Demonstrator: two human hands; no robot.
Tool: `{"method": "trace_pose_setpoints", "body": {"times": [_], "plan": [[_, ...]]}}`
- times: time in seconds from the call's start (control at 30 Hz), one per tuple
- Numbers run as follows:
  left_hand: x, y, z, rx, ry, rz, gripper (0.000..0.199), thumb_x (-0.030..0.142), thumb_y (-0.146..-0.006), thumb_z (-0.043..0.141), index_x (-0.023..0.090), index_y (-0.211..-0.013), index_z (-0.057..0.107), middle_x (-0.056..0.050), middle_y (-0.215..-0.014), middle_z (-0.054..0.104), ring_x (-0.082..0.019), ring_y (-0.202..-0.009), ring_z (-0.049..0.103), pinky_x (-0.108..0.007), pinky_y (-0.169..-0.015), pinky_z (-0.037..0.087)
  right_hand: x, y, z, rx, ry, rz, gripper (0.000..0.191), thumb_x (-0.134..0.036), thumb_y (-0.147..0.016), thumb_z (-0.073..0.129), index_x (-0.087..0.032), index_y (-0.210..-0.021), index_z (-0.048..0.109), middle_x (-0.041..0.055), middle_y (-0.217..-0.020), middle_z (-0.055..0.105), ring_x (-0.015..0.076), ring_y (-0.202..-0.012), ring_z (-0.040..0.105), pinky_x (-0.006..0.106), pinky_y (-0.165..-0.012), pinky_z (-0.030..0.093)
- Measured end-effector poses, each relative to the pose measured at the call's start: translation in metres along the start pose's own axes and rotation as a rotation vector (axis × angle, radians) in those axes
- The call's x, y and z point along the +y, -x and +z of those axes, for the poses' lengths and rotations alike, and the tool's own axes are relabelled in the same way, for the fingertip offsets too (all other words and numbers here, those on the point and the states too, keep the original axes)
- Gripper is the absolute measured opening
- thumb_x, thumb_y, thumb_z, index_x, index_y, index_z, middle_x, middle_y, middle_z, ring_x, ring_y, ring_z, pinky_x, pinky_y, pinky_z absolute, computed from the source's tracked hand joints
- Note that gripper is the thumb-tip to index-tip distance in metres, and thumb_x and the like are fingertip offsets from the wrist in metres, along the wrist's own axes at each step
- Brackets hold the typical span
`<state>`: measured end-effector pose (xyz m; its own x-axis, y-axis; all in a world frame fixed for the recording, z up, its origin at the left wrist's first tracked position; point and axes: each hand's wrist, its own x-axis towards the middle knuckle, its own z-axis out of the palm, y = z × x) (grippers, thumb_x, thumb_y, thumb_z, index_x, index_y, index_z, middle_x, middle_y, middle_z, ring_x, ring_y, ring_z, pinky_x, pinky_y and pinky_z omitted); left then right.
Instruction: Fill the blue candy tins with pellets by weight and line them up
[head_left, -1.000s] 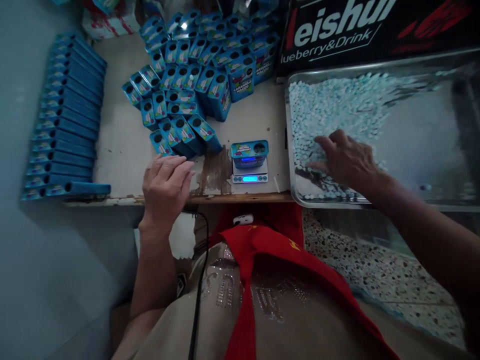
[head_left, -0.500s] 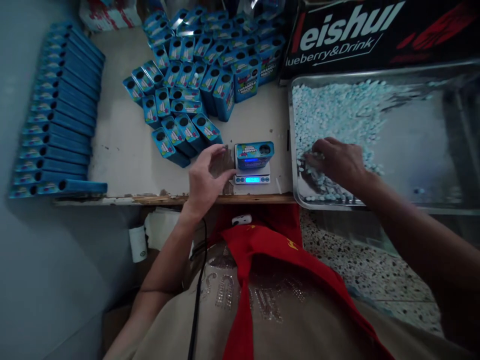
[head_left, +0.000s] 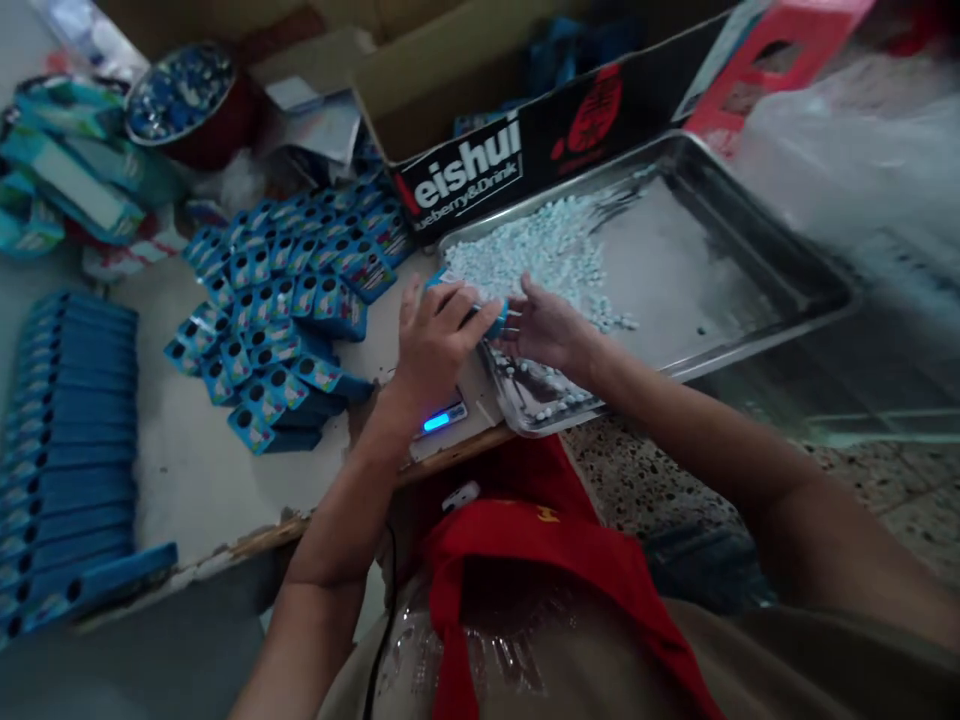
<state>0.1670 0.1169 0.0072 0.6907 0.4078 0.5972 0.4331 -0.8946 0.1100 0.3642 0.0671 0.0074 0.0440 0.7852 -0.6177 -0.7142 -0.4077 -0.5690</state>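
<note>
My left hand (head_left: 442, 335) is closed around a small blue candy box (head_left: 493, 318), lifted off the scale and tilted over the left edge of the metal tray (head_left: 780, 345). Fingers cover most of the box. Close by the box's right end is my right hand (head_left: 546, 330), palm turned toward it and fingers apart; whether the fingertips touch the box I cannot tell. Small pale blue candies (head_left: 525, 250) lie spread over the tray's left part. Below my left wrist, a digital scale (head_left: 444, 418) shows its lit display, partly hidden by the forearm.
Several blue boxes (head_left: 277, 300) with round holes stand grouped on the table (head_left: 191, 470), and a long row of boxes (head_left: 75, 430) lines its left side. Behind are a black carton (head_left: 480, 165) and a bowl of wrapped pieces (head_left: 195, 110). A clear plastic bag (head_left: 862, 170) lies at right.
The box has left the scale and is now in my left hand, up and right by the tray. My right hand has come out of the candies toward the box. The view has turned.
</note>
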Motion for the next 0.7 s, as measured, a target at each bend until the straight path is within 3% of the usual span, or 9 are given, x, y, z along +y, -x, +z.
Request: {"method": "trace_pose_setpoints", "body": {"times": [0.1,0.27,0.5,0.7], "plan": [[-0.009,-0.004,0.009,0.075,-0.012,-0.059,0.038,0.013,-0.117,0.065,0.035,-0.14,0.087,-0.008,-0.135,0.081,-0.029,-0.134,0.07,-0.057,-0.142,0.036,-0.008,-0.001,0.003,-0.002,-0.172,0.112,0.047,-0.057,-0.129,0.036,-0.024,-0.106,0.06,0.0068,-0.088,0.065,0.0206,-0.08,0.065,0.026,-0.067,0.061],[-0.004,0.002,-0.004,0.218,0.051,-0.053,0.036,0.024,-0.121,0.062,0.041,-0.137,0.089,-0.006,-0.131,0.08,-0.029,-0.131,0.071,-0.056,-0.146,0.026,-0.01,-0.003,0.001,-0.076,-0.223,0.202,0.04,-0.051,-0.129,0.043,-0.021,-0.113,0.065,0.0077,-0.088,0.065,0.0206,-0.079,0.064,0.024,-0.06,0.059],[-0.004,0.008,0.01,0.135,-0.035,-0.135,0.036,0.021,-0.119,0.064,0.04,-0.135,0.09,-0.007,-0.128,0.082,-0.028,-0.125,0.07,-0.053,-0.142,0.029,-0.01,-0.008,-0.004,-0.171,-0.212,0.246,0.049,-0.058,-0.128,0.038,-0.022,-0.108,0.064,0.0048,-0.082,0.061,0.0189,-0.072,0.061,0.022,-0.053,0.052],[-0.003,0.014,0.002,0.156,0.018,-0.174,0.032,0.023,-0.117,0.068,0.04,-0.13,0.092,-0.007,-0.129,0.081,-0.029,-0.128,0.071,-0.056,-0.144,0.027,-0.005,-0.006,-0.003,-0.152,-0.178,0.225,0.045,-0.055,-0.128,0.043,-0.023,-0.104,0.063,0.0092,-0.087,0.066,0.0194,-0.074,0.062,0.022,-0.056,0.054]]}}
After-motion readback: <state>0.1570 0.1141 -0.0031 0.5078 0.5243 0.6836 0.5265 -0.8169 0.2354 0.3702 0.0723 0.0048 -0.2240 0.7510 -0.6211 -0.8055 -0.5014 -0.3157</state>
